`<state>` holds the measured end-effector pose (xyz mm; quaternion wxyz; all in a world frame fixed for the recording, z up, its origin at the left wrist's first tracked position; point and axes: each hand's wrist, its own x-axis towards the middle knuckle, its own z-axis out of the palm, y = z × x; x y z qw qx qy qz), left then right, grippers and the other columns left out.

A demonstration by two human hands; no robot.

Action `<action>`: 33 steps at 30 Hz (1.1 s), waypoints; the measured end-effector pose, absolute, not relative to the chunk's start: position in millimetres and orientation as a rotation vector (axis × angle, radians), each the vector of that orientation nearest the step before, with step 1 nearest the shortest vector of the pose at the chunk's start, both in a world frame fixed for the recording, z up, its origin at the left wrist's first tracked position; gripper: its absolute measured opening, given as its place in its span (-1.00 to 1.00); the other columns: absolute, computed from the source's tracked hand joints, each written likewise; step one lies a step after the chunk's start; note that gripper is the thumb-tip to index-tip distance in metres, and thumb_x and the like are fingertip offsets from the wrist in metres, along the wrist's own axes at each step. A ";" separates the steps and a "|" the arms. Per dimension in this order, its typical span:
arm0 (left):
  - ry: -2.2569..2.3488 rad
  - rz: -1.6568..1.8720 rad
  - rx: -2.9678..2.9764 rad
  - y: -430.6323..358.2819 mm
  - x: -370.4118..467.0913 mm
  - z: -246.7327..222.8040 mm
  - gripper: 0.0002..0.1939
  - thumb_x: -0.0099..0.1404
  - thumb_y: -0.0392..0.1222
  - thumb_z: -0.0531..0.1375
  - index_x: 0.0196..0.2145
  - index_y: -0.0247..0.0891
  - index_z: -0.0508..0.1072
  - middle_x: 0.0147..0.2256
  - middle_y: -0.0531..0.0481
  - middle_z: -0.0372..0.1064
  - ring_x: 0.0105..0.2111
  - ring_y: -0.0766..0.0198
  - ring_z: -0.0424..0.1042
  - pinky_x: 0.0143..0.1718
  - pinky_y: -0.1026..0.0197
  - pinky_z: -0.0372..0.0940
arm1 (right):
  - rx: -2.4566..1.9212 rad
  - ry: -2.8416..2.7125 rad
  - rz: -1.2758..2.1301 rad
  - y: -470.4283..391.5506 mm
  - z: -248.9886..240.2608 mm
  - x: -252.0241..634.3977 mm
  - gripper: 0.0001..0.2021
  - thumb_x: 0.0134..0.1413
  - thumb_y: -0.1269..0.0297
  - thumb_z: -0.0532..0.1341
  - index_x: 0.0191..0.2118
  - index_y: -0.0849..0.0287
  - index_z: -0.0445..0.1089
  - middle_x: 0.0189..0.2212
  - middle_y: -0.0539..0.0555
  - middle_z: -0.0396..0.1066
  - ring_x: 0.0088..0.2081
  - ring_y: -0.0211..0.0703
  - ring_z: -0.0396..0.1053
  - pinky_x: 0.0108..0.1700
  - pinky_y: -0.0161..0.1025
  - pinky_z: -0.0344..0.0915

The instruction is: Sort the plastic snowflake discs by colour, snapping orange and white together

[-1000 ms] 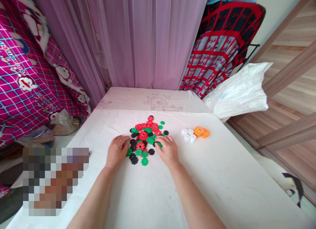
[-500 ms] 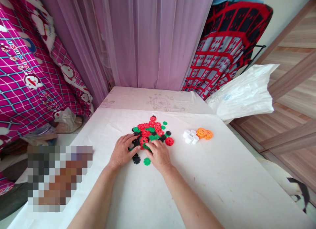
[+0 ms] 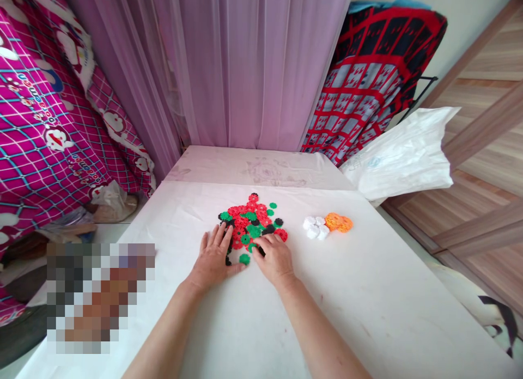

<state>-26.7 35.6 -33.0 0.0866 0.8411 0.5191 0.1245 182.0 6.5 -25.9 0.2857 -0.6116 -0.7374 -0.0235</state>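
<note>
A loose pile of red discs (image 3: 261, 209), green discs (image 3: 254, 231) and black discs (image 3: 278, 222) with notched edges lies on the white-covered table. My left hand (image 3: 214, 258) rests at the pile's left side, fingers spread over some black pieces, its thumb beside a green disc (image 3: 244, 258) at the near edge. On the near right side, my right hand (image 3: 274, 258) has its fingers curled down at the pile, by a green and a black piece. Its fingertips are partly hidden, so whether they grip a piece is unclear.
White pieces (image 3: 316, 227) and orange pieces (image 3: 339, 222) form a separate group right of the pile. A white plastic bag (image 3: 404, 156) hangs at the table's right edge. Purple curtains (image 3: 253, 68) stand behind the table (image 3: 335, 303). A blurred patch covers the left edge.
My left hand has shifted right and nearer, its thumb now by the near green disc, which sits slightly farther up. My right hand has moved slightly right and nearer.
</note>
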 end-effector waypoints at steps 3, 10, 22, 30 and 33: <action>1.704 0.559 2.434 45.4 -28.3 -35.0 -0.27 0.35 0.11 0.08 0.37 -0.24 0.08 0.34 -0.27 0.11 0.35 -0.10 0.07 0.33 -0.23 -0.01 | -1.669 -1.966 -0.073 7.4 -26.4 184.2 -0.82 0.09 0.45 0.23 -0.25 0.04 0.54 -0.31 0.05 0.50 -0.23 -0.09 0.36 -0.15 -0.21 0.26; 1.621 0.681 2.473 46.5 -26.0 -33.1 -0.22 0.33 0.20 0.09 0.36 -0.24 0.08 0.33 -0.30 0.13 0.34 -0.10 0.10 0.31 -0.25 0.03 | -1.563 -1.981 -0.079 7.5 -21.9 173.7 -0.75 0.18 0.31 0.23 -0.03 0.09 0.50 -0.17 0.12 0.47 -0.14 -0.03 0.34 -0.07 -0.14 0.28; 1.780 0.626 2.390 44.7 -14.3 -30.5 -0.26 0.36 0.15 0.08 0.37 -0.24 0.07 0.33 -0.28 0.14 0.33 -0.15 0.11 0.31 -0.29 -0.01 | -1.605 -1.937 -0.027 10.9 -26.0 171.5 -0.82 0.08 0.34 0.29 -0.17 0.09 0.52 -0.17 0.12 0.44 -0.12 0.00 0.31 -0.04 -0.09 0.28; 1.775 0.624 2.348 45.2 -15.5 -28.1 -0.39 0.39 0.00 0.05 0.33 -0.23 0.18 0.31 -0.24 0.18 0.32 -0.10 0.14 0.31 -0.28 0.00 | -1.616 -1.902 -0.066 -1.7 -30.8 192.0 -0.83 -0.08 0.50 0.23 -0.35 0.11 0.46 -0.27 0.08 0.43 -0.19 -0.03 0.31 -0.06 -0.12 0.27; 1.731 0.671 2.372 43.3 -15.1 -27.1 -0.38 0.39 0.05 0.06 0.33 -0.18 0.18 0.31 -0.24 0.18 0.32 -0.09 0.14 0.31 -0.30 0.00 | -1.626 -1.889 -0.112 1.3 -29.2 188.6 -0.81 -0.04 0.51 0.21 -0.32 0.10 0.49 -0.27 0.08 0.44 -0.20 -0.04 0.31 -0.09 -0.14 0.27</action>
